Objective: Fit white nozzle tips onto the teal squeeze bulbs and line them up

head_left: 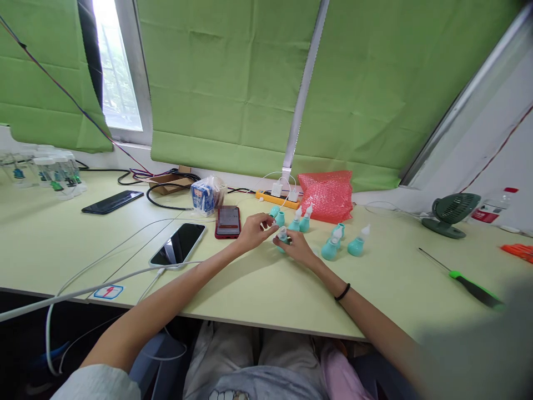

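Observation:
My right hand (297, 247) grips a teal nasal aspirator bulb (282, 240) with a clear collar on top, keeping it on or just above the table. Close beside it, my left hand (255, 230) is closed in a pinch; a small clear bit shows at its fingertips, too small to name. Behind my fingers are teal bulbs without tips (280, 218). Aspirators with pale pointed tips stand further right, among them one bulb (305, 223) at the back and another (330, 250) nearer me. A tilted-tip aspirator (356, 246) is the rightmost.
Left of my hands lie a red-cased phone (227, 222), a white-cased phone (177, 244) on a cable and a dark phone (112, 201). Behind are a power strip (277, 199) and red bubble wrap (327, 194). Rightward are a screwdriver (466, 280) and small fan (452, 214).

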Action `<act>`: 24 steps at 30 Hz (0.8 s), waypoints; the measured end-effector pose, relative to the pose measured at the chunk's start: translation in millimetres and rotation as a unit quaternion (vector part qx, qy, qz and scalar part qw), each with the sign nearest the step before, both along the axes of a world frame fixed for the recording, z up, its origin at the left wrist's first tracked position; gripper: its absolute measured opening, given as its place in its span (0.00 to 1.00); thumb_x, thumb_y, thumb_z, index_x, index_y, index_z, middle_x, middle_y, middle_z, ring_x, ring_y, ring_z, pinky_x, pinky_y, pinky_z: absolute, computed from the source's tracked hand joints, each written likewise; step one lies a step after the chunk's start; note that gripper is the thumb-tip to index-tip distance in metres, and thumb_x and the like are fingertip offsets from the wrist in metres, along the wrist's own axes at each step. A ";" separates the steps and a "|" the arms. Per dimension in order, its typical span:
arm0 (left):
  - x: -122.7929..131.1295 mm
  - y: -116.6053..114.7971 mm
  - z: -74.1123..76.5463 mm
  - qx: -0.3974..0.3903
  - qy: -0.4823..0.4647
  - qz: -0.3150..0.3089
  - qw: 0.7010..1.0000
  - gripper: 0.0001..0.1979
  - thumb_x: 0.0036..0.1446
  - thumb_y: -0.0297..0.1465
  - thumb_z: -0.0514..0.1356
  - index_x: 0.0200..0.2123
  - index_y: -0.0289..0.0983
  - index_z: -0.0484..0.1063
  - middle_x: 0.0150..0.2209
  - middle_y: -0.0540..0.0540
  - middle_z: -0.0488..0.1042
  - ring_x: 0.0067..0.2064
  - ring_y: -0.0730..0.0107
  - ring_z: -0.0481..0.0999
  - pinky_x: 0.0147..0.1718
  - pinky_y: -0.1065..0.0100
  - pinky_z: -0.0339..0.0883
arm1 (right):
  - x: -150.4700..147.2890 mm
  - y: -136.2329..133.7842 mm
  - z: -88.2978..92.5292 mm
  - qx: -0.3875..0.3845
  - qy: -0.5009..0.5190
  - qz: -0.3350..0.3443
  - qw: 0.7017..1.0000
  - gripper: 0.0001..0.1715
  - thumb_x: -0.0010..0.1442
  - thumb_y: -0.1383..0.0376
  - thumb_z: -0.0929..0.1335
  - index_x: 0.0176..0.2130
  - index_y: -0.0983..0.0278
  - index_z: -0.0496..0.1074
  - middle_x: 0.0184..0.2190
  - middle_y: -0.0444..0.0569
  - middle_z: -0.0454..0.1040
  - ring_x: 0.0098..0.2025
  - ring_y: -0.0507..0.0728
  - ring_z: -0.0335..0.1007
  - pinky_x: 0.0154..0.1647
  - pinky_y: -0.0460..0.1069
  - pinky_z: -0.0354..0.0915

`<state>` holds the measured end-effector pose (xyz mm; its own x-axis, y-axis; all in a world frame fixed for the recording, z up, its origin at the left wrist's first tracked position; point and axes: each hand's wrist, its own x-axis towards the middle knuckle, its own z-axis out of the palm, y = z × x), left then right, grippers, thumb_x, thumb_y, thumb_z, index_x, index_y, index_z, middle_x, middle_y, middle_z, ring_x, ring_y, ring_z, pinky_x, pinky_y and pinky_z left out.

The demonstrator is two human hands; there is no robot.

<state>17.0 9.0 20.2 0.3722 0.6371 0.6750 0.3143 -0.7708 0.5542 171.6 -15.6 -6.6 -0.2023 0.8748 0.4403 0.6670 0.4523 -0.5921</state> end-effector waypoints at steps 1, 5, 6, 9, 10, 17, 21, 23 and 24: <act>0.1 -0.4 0.1 0.002 0.002 -0.002 1.000 0.09 0.47 0.33 0.55 0.29 0.32 0.68 0.27 0.47 0.69 0.27 0.76 0.67 0.26 0.75 0.63 | 0.3 0.3 -0.4 0.001 -0.004 0.004 1.000 0.12 0.48 0.59 0.62 0.24 0.66 0.65 0.21 0.44 0.63 0.25 0.50 0.55 0.26 0.45 0.53; 0.2 -1.2 0.1 0.010 0.008 -0.008 1.000 0.10 0.47 0.34 0.55 0.29 0.32 0.69 0.27 0.47 0.69 0.27 0.76 0.66 0.25 0.75 0.62 | 1.2 1.7 -2.4 0.011 -0.017 0.008 1.000 0.12 0.49 0.59 0.62 0.24 0.66 0.65 0.21 0.44 0.64 0.25 0.51 0.55 0.26 0.45 0.52; 0.2 -1.3 0.1 0.011 0.008 -0.009 1.000 0.10 0.47 0.34 0.55 0.29 0.32 0.69 0.27 0.47 0.69 0.27 0.76 0.66 0.25 0.75 0.62 | 1.4 2.0 -2.8 0.016 -0.019 0.009 1.000 0.12 0.49 0.59 0.62 0.24 0.66 0.64 0.21 0.44 0.63 0.25 0.50 0.55 0.25 0.45 0.52; 0.3 -1.7 0.3 0.015 -0.002 -0.011 1.000 0.10 0.48 0.34 0.54 0.30 0.32 0.68 0.27 0.46 0.69 0.27 0.76 0.67 0.25 0.75 0.63 | 1.8 2.2 -3.5 0.022 -0.022 0.015 0.999 0.12 0.49 0.59 0.62 0.24 0.66 0.64 0.21 0.44 0.64 0.25 0.51 0.56 0.26 0.45 0.52; 0.3 -2.0 0.5 0.016 -0.007 -0.012 1.000 0.10 0.48 0.34 0.54 0.30 0.32 0.68 0.27 0.46 0.69 0.28 0.76 0.67 0.25 0.75 0.63 | 1.9 2.1 -3.6 0.023 -0.024 0.017 0.999 0.12 0.49 0.59 0.62 0.24 0.66 0.64 0.22 0.44 0.64 0.25 0.51 0.56 0.26 0.45 0.52; 0.8 -4.1 1.4 0.016 -0.024 -0.024 0.999 0.11 0.48 0.34 0.54 0.30 0.32 0.68 0.27 0.46 0.69 0.28 0.76 0.67 0.24 0.75 0.63 | 2.0 1.4 -3.0 0.035 -0.048 0.018 0.998 0.12 0.50 0.60 0.61 0.24 0.66 0.64 0.22 0.44 0.64 0.25 0.50 0.57 0.26 0.45 0.52; 1.0 -4.2 1.0 0.022 -0.028 -0.025 0.999 0.10 0.48 0.34 0.54 0.29 0.33 0.68 0.27 0.46 0.69 0.28 0.76 0.67 0.24 0.76 0.64 | 1.3 1.2 -2.9 0.037 -0.054 0.018 0.998 0.11 0.50 0.60 0.61 0.25 0.66 0.64 0.22 0.43 0.64 0.25 0.50 0.57 0.26 0.45 0.52; 1.2 -4.3 1.0 0.026 -0.036 -0.026 0.999 0.10 0.48 0.34 0.54 0.29 0.33 0.68 0.27 0.46 0.69 0.28 0.76 0.67 0.24 0.77 0.64 | 1.0 1.4 -3.1 0.037 -0.056 0.016 0.998 0.10 0.50 0.61 0.61 0.25 0.66 0.64 0.22 0.43 0.65 0.25 0.50 0.57 0.25 0.45 0.52; 1.3 -4.5 1.1 0.027 -0.041 -0.028 0.998 0.10 0.48 0.34 0.54 0.29 0.33 0.68 0.27 0.47 0.69 0.28 0.77 0.67 0.24 0.77 0.64 | 0.8 1.5 -3.4 0.038 -0.057 0.014 0.998 0.10 0.50 0.61 0.61 0.25 0.66 0.64 0.22 0.43 0.65 0.25 0.50 0.57 0.25 0.45 0.52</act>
